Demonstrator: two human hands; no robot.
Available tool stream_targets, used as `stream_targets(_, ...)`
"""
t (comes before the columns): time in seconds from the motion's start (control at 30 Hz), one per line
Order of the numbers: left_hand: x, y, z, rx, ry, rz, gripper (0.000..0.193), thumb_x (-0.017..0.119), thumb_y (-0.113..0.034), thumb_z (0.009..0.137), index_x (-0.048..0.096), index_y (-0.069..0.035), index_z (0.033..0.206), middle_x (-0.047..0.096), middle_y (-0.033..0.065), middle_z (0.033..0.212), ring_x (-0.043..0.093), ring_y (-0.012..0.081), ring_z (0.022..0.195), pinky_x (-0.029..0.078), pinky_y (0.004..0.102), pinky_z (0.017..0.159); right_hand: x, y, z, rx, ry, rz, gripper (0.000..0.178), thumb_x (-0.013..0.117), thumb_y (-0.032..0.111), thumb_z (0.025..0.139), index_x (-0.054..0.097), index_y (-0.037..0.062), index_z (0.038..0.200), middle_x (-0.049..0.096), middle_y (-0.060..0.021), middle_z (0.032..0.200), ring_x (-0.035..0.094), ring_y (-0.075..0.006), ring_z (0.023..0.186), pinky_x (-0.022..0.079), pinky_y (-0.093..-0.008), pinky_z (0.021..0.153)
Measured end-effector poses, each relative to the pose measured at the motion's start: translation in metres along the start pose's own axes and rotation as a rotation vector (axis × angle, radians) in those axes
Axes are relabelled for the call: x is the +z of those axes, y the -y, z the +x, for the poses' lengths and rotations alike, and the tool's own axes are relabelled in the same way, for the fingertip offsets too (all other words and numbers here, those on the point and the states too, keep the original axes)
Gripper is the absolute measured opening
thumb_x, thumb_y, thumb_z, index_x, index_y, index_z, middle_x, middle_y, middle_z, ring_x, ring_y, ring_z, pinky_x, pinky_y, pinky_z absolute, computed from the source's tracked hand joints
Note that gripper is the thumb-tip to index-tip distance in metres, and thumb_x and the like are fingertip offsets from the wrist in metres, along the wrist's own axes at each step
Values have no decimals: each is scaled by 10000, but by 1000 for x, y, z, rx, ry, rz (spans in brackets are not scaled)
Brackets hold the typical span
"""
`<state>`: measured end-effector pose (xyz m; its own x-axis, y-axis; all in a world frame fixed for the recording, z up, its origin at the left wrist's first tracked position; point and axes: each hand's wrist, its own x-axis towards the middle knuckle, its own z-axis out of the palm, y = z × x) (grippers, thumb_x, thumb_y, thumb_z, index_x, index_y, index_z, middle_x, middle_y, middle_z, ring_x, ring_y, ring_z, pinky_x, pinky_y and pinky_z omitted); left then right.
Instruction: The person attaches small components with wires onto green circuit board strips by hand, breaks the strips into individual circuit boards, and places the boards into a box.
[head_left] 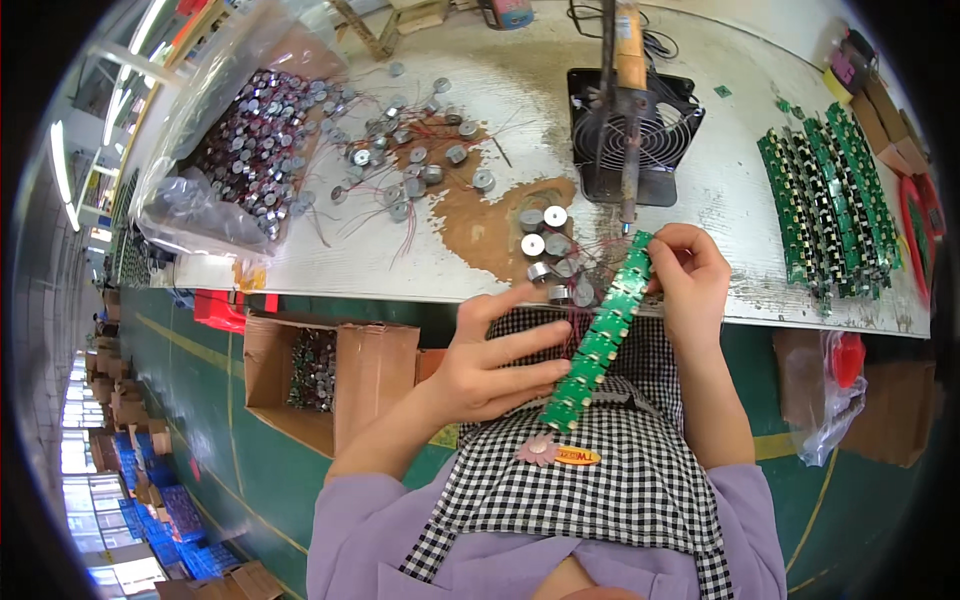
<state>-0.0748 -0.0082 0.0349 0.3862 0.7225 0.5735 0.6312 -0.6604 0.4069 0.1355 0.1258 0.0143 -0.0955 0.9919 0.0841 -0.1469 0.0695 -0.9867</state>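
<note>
A strip of green circuit boards stood at the centre of the scene, slanting from above the front edge of the white surface down over the worker's checked apron. The right hand pinched its upper end between thumb and forefinger. The left hand lay alongside the lower half, its fingers fanned toward the strip's left side; from where I stood, I could not tell whether they gripped the thin wires there.

Near the front edge, just left of the strip, sat a small cluster of round metal parts, two with white faces. More wired discs were scattered toward the back left, beside a plastic-lined box heaped with the same kind at the left end. A soldering iron with a wooden handle pointed toward the front edge, before a black fan. Further board strips lay in rows near the right end. An open carton stood below the front edge.
</note>
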Motion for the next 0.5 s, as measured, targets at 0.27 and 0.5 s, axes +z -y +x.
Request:
stream_targets(0.27, 10, -5, -8, 70, 86, -16, 520, 653, -78, 658, 603, -111, 1175, 534, 75, 1319, 491, 323, 1204, 393, 423, 874, -7, -2, -2, 87, -80, 6, 61, 625, -4, 820, 588, -20, 865, 589, -59, 706, 534, -102, 495, 445, -216, 466)
stream_targets(0.5, 0, -3, -14, -825, -501, -900, 261, 559, 2, 870, 568, 7, 1131, 649, 93, 1036, 599, 208, 983, 466, 345, 850, -19, 29, -32, -834, -105, -781, 243, 565, -115, 827, 566, -61, 1064, 596, -199, 1046, 627, -217, 805, 510, -249, 608)
